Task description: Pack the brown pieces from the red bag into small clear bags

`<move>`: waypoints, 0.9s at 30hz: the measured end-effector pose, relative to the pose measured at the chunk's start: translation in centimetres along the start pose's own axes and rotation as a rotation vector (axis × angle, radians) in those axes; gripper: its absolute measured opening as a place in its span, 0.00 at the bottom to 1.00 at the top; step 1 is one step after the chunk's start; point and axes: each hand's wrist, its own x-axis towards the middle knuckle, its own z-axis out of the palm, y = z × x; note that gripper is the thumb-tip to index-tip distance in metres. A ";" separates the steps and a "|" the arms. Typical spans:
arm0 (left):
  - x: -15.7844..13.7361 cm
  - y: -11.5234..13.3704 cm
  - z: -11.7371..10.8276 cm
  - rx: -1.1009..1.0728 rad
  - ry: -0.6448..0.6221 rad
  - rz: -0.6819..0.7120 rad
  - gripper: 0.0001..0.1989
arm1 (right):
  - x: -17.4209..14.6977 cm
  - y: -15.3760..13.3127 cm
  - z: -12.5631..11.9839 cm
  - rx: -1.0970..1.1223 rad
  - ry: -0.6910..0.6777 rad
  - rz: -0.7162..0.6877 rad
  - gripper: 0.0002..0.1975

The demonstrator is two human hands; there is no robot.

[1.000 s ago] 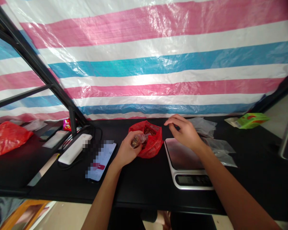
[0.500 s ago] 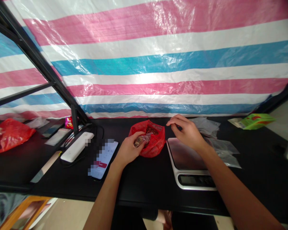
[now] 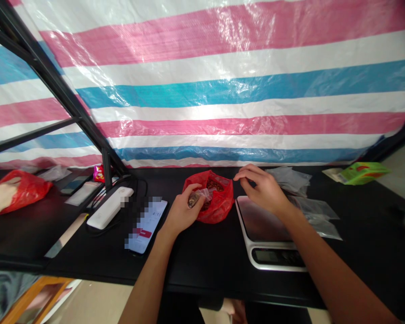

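Observation:
A red plastic bag (image 3: pixel 219 210) stands with its mouth spread wide on the black table, and small brown pieces (image 3: pixel 214 185) lie inside. At its left side, my left hand (image 3: pixel 184 211) is closed on a small clear plastic bag (image 3: pixel 203 195) with brownish contents, held over the mouth. My right hand (image 3: pixel 261 186) hovers above the far part of a white kitchen scale (image 3: pixel 249 247), thumb and forefinger pinched together beside the red bag's right rim. Whatever sits between those fingertips, if anything, is too small to make out.
Clear plastic bags (image 3: pixel 313 209) lie right of the scale, a green packet (image 3: pixel 364 173) behind them. To the left are a phone (image 3: pixel 148 227), a white power strip (image 3: pixel 110 209) and a black frame post (image 3: pixel 106 166). Another person's hand (image 3: pixel 5 195) touches a second red bag (image 3: pixel 30 191).
The other person's hand has come further into view at the far left, over the second red bag. My own hands stay almost where they were; the view has shifted slightly.

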 end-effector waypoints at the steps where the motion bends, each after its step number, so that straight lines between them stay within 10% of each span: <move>1: 0.0 0.1 0.0 -0.007 0.005 0.003 0.19 | 0.0 -0.1 0.0 0.003 -0.001 -0.004 0.13; 16: -0.4 -0.2 0.9 -0.027 -0.122 0.217 0.27 | -0.4 -4.7 2.5 0.101 -0.163 -0.151 0.08; 22: -0.5 -0.5 0.6 -0.041 -0.032 0.222 0.28 | 0.2 -2.7 -1.0 0.472 -0.059 0.184 0.09; 27: -0.2 -0.7 0.2 -0.002 0.092 0.189 0.26 | -0.5 1.3 -5.7 0.493 -0.474 0.486 0.13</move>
